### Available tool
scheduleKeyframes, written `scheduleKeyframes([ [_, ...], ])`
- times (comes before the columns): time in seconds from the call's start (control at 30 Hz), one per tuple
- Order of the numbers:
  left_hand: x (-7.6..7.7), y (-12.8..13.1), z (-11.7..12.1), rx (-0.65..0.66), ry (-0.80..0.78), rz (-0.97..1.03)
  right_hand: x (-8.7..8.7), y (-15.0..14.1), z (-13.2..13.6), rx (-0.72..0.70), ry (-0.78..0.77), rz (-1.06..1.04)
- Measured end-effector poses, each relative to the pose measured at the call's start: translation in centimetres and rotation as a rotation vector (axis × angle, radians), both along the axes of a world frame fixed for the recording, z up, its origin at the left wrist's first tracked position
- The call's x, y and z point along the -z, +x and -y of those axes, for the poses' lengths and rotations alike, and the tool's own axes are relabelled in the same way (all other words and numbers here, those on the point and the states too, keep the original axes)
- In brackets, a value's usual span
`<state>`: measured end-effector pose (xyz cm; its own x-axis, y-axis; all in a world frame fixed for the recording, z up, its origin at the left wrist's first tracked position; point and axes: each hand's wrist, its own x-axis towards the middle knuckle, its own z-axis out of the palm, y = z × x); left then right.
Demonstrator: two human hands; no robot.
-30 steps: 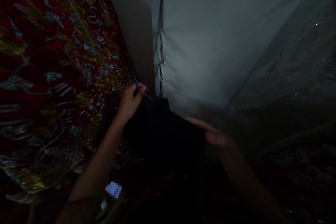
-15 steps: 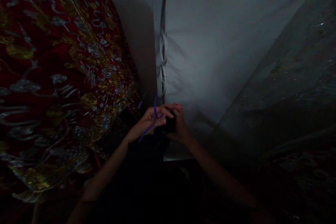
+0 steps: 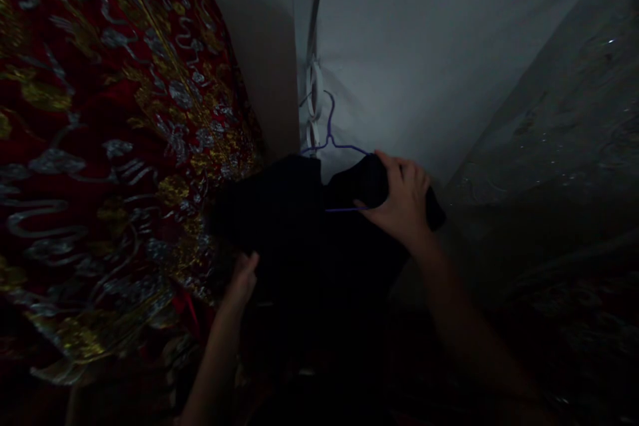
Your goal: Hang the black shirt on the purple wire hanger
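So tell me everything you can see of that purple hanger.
The purple hanger is thin and wire-like, though its material is unclear. Its hook points up, close to a white ringed fitting; whether it is caught there, I can't tell. Two arms slope from the neck into a dark garment, and part of a straight lower bar shows at the neckline. The right hand grips the garment's shoulder near one arm. The ends are hidden.

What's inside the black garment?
A purple hanger: its hook, part of the sloping arms and a stretch of lower bar show. The garment and right hand hide the rest.
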<state>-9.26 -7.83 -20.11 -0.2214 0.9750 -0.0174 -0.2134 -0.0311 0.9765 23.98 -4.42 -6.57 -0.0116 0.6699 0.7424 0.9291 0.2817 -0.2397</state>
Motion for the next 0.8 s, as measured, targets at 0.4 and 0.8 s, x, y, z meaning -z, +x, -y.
scheduleKeyframes([
  [0.4, 2.7, 3.5, 3.2, -0.068, -0.303, 0.28, 15.5, -10.3, 5.6, -0.211, -0.427, -0.976],
  [0.8, 2.8, 4.0, 3.9, -0.158, -0.265, 0.285, 17.4, -11.5, 6.3, -0.388, -0.603, -0.932],
])
